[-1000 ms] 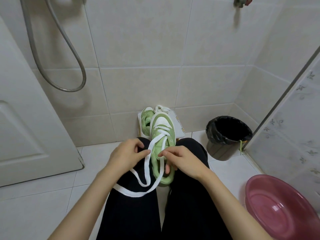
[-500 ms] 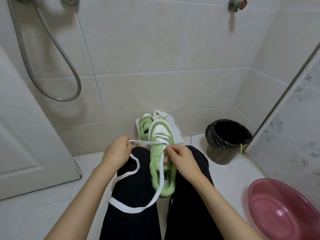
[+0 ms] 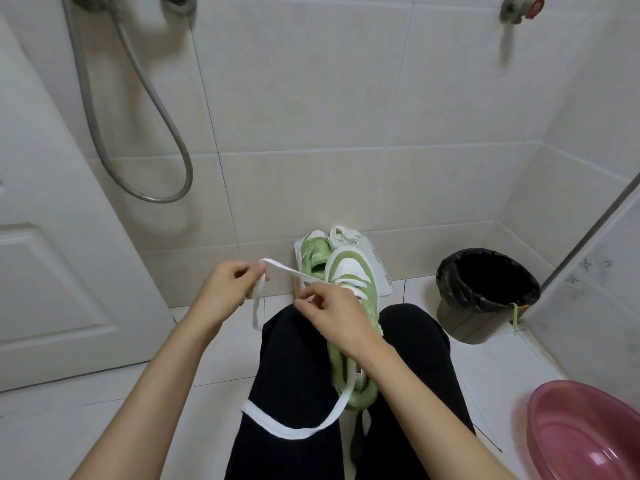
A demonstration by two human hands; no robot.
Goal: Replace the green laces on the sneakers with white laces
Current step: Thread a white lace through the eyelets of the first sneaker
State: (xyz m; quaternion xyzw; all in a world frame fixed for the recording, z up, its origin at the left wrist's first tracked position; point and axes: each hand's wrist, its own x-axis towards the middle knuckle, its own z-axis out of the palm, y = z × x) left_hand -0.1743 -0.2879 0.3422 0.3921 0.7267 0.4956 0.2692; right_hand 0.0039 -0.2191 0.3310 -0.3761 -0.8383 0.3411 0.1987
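Pinching the flat white fabric lace (image 3: 294, 271), the left hand (image 3: 225, 292) holds it taut to the left, likely to seat it in an eyelet; the right hand (image 3: 332, 317) pinches it at the green-and-white sneaker (image 3: 349, 268), braced between the knees.

Sneaker on lap (image 3: 349, 270): pale green w/ white toe & side panels, white lace (image 3: 298, 434) threaded; 2nd sneaker (image 3: 311, 252) behind: same green/white; trousers (image 3: 294, 368): plain black. Bin (image 3: 460, 325): dark grey-brown, black liner (image 3: 485, 285), green lace strip (image 3: 515, 315) at rim; basin (image 3: 588, 441): pinkish red; tap cap (image 3: 533, 3): red; shower hose (image 3: 156, 199): silver-grey. Wall tiles (image 3: 311, 81): off-white/beige; floor tiles (image 3: 86, 410) & door (image 3: 52, 271): white; frosted panel (image 3: 588, 282), rt side: pale w/ faint grey leaf-sprig pattern.
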